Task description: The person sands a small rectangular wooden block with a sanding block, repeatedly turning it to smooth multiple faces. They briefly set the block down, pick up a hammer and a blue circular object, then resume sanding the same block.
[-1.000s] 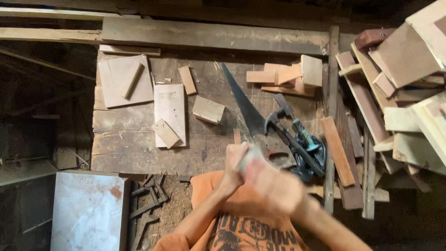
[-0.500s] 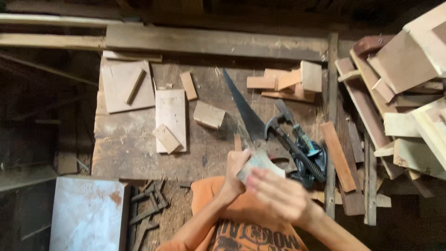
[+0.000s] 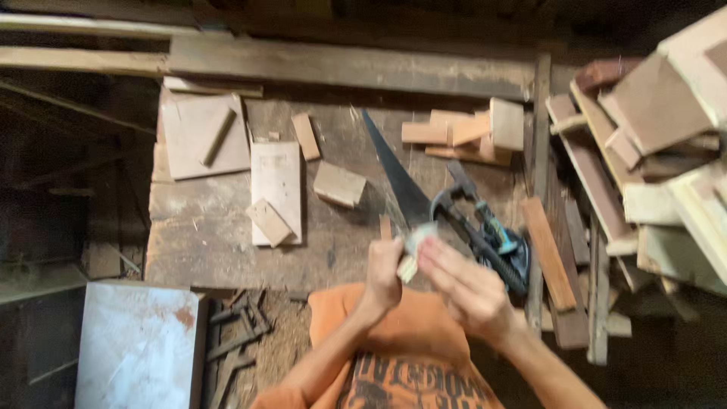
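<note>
As the view runs from left to right, a pale metal sheet (image 3: 136, 344) lies low at the left, beside a dark gap holding metal scraps (image 3: 238, 329). Above it stands the worn wooden workbench (image 3: 197, 235). On its left part rests a square board (image 3: 201, 136) with a thin strip across it; next comes an upright pale panel (image 3: 276, 189) with a small offcut (image 3: 269, 222) tilted over its lower corner. A short slat (image 3: 306, 136) and a loose block (image 3: 338, 184) lie just beside the panel.

At centre, the left hand (image 3: 382, 276) is closed around a small wooden piece (image 3: 409, 267), held over the bench's near edge, above an orange cloth (image 3: 394, 326). The right hand (image 3: 466, 291) has its fingers extended, fingertips pressed on a pale grey pad (image 3: 420, 238) against that piece; whether the pad is pinched cannot be told, as the picture is blurred.

Behind the hands a handsaw (image 3: 397, 178) lies with its blade pointing away, and a dark clamp with a teal handle (image 3: 492, 235) lies just right of it. A cluster of offcuts (image 3: 469, 132) sits farther back. At the far right, a heap of stacked planks and blocks (image 3: 651, 151) fills the frame edge.
</note>
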